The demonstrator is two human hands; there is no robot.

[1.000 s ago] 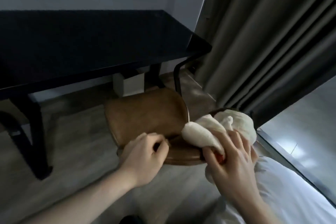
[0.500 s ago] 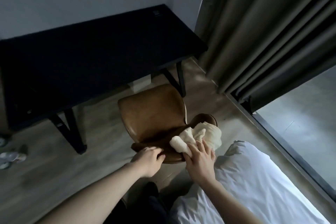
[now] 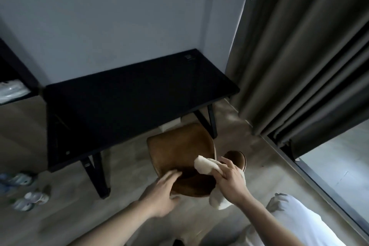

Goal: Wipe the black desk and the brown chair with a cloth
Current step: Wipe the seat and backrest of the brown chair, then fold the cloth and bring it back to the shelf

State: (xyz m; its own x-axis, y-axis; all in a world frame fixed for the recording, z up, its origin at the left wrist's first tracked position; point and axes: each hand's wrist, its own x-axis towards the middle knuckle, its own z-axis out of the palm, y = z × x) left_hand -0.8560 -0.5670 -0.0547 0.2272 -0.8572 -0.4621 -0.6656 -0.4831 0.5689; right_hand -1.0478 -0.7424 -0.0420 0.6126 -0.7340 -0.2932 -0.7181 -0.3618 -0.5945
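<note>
The brown chair [image 3: 179, 148] stands on the floor in front of the black desk [image 3: 127, 102], its seat partly under the desk edge. My right hand [image 3: 232, 181] grips a bunched white cloth [image 3: 203, 166] and holds it at the chair's curved backrest, with a tail of cloth hanging below the wrist. My left hand [image 3: 162, 191] lies with fingers spread against the left side of the backrest rim, holding nothing.
Grey curtains [image 3: 295, 62] hang at the right beside a glass door [image 3: 339, 168]. White bedding [image 3: 299, 223] lies at the lower right. Shoes [image 3: 30, 199] sit on the wooden floor at the left. A dark shelf [image 3: 12, 86] stands left of the desk.
The view has risen and pulled back, so the desk and chair look smaller. My left hand let go of the backrest rim and opened. The cloth moved slightly left along the backrest.
</note>
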